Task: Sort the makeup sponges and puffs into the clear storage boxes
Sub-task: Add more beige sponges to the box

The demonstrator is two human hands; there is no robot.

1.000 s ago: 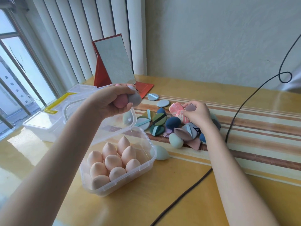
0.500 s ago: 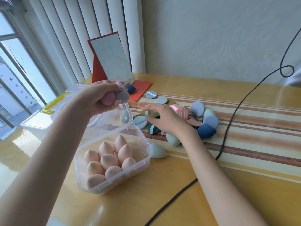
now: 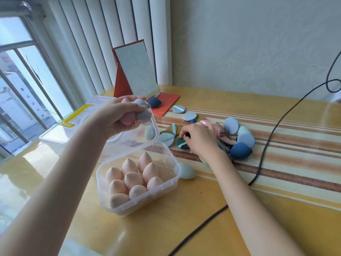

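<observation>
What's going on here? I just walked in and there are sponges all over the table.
A person is sorting makeup sponges into clear boxes. The left hand holds a pink sponge and a grey sponge above the open clear box, which has peach sponges standing in it. The right hand reaches into the loose pile of puffs on the table; whether it grips one is hard to tell. A pale green sponge lies beside the box.

Head cam, down over table point(image 3: 184, 228).

Left hand point(image 3: 118, 117) grips pink sponge point(image 3: 126, 119), grey sponge point(image 3: 143, 112).
</observation>
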